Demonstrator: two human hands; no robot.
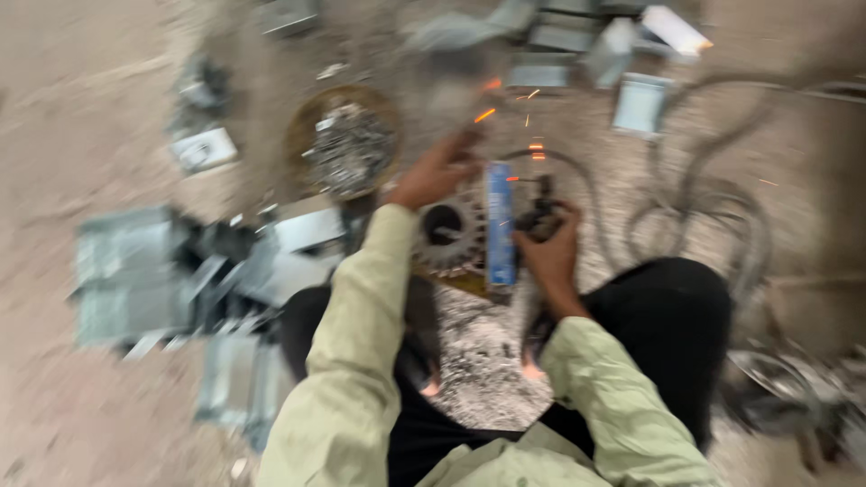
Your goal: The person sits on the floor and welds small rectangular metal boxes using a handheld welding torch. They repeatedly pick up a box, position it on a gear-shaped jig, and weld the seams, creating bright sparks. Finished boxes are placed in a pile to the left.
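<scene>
Beside left hand (437,171), bowl (302,135) seemingly holds scrap (350,149).

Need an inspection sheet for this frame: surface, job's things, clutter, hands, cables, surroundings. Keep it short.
Surface: bare dusty ground, with a grey heap of metal filings between the person's knees.
Job's things: a power cutting tool with a blue body and a toothed round guard; orange sparks fly off beyond it. Picture is blurred.
Clutter: folded sheet-metal pieces on the left, more metal brackets at the top, a round pan of scrap.
Hands: left hand reaches past the tool toward the sparks; right hand grips a dark handle on the tool.
Cables: dark hoses or cables looped on the right.
Surroundings: nothing seen beyond the ground.
</scene>
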